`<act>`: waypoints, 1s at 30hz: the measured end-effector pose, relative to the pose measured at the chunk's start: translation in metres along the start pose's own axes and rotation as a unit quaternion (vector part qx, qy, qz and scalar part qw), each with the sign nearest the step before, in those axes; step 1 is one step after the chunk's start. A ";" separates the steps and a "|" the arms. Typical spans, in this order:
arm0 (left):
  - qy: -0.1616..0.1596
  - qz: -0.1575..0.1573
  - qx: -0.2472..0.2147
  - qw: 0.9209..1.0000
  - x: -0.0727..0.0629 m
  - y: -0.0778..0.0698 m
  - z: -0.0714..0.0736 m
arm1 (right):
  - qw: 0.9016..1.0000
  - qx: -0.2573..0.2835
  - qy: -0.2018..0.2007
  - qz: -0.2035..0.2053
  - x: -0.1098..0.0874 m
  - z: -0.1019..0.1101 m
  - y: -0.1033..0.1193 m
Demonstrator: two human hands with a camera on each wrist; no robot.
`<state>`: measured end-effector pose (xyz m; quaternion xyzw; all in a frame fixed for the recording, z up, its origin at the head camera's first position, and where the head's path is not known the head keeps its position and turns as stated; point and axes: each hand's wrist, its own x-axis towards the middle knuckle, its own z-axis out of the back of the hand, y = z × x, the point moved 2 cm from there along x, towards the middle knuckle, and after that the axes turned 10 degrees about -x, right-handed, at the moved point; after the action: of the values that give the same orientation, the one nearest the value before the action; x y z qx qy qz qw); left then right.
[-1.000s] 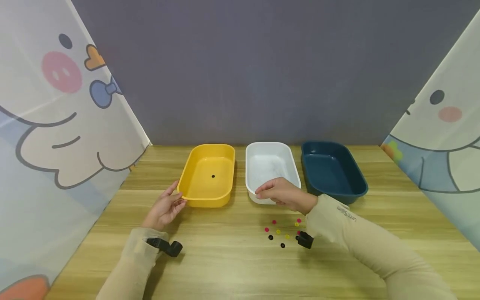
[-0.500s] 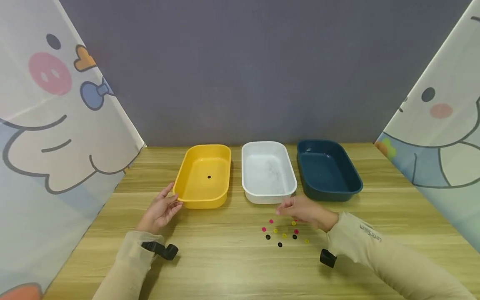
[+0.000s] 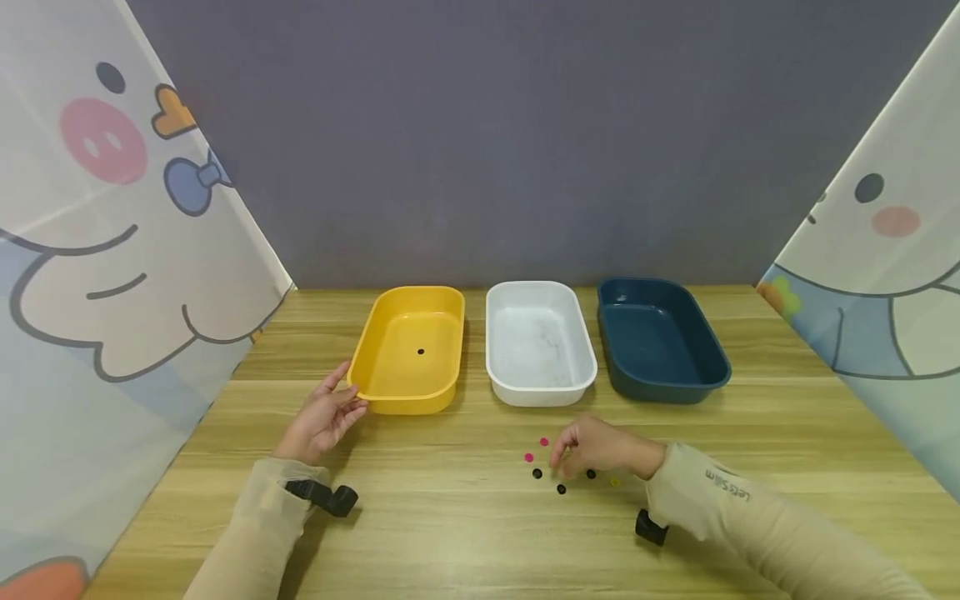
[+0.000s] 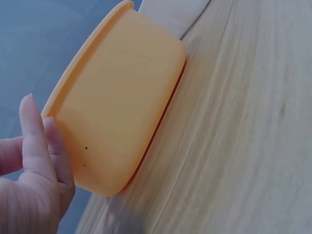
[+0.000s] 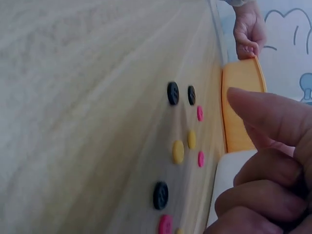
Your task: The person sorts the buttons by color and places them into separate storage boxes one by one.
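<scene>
so the left hand [image 3: 321, 421] has the near left corner of the yellow bin [image 3: 405, 383] pinched, thumb over the rim, and a small black button [image 3: 421, 352] sits inside, past that grip. next, two pink buttons [image 3: 528, 457] and a couple of black ones are just left of and below the right fingertips, with the white bin [image 3: 543, 397] ahead. right hand [image 3: 597, 446] is low over the table, fingers bent, can't tell if thumb and index meet. yellow buttons [image 5: 178, 151] lie near it, navy bin [image 3: 667, 393] ahead to its right.
</scene>
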<state>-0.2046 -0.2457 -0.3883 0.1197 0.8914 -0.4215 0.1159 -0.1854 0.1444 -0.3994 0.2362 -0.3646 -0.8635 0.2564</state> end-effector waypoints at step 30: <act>-0.011 -0.020 0.043 0.999 0.001 0.002 0.003 | 0.997 -0.065 -0.004 0.041 0.001 -0.016 -0.006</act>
<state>-0.2044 -0.2466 -0.3917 0.1019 0.8733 -0.4629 0.1124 -0.1777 0.1395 -0.4145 0.2007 -0.3180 -0.8750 0.3049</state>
